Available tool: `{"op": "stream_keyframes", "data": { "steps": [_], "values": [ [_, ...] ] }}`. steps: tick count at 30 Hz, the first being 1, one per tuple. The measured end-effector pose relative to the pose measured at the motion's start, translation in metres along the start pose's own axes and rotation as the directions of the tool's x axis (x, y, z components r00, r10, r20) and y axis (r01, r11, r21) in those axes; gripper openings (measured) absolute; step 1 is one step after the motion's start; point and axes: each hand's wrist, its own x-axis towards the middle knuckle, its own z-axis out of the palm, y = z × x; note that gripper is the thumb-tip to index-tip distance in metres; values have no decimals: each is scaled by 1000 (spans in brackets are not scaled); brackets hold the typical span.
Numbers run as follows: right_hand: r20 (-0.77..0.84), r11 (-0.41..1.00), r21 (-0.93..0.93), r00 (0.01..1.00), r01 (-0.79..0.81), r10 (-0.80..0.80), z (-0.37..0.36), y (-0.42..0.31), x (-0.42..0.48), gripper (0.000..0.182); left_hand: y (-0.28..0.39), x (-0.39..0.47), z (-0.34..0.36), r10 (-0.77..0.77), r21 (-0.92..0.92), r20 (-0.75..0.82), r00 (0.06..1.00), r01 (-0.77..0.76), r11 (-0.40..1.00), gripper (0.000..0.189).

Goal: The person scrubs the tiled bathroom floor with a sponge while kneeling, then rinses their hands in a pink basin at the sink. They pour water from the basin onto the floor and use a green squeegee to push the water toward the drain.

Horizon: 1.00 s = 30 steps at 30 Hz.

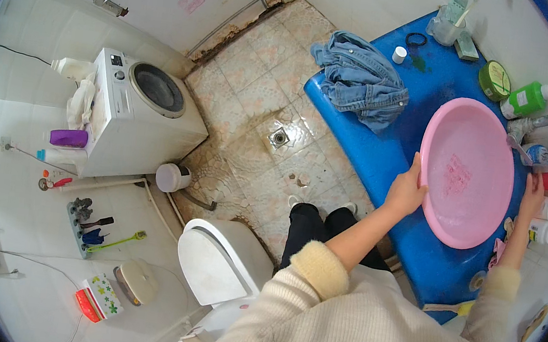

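Note:
A pink plastic basin (481,196) stands in the blue washbasin counter (401,176), below and beside the metal tap (541,127). My left hand (408,185) grips the basin's near left rim, with the thumb over the edge. On the far side, my right hand (532,192) reaches up by the tap and a clear bottle with a blue cap (538,153); whether its fingers touch the tap handle cannot be told. Folded blue denim clothing (364,79) lies bunched on the counter's left end. Reddish marks show on the basin's bottom.
Along the wall stand a green bottle (524,100), a round green tub (494,80), a cup with a toothbrush (447,31) and white jars (542,231). A brush (449,308) lies at the counter's near end. To the left are a toilet (213,266) and a washing machine (142,119).

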Motion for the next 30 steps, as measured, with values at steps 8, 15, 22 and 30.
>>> {"op": "stream_keyframes", "data": {
  "steps": [8, 15, 22, 30],
  "values": [
    [218, 939, 39, 920, -342, 326, -27, 1, -172, 57, 2, 10, 15, -85, -62, -79, 993, 80, 995, 65],
    [856, -329, 495, 386, -805, 342, -26, -71, -171, 55, 10, 23, 17, -314, -208, 112, 943, 331, 920, 33],
    [900, -439, 423, 423, -793, 104, -30, -84, -177, 55, -4, 23, 24, -180, -185, 5, 984, 178, 966, 27],
    [846, -389, 532, 489, -752, 212, -80, -120, -199, 57, 40, -23, -30, -15, -60, -30, 999, 13, 998, 24]
  ]
}}
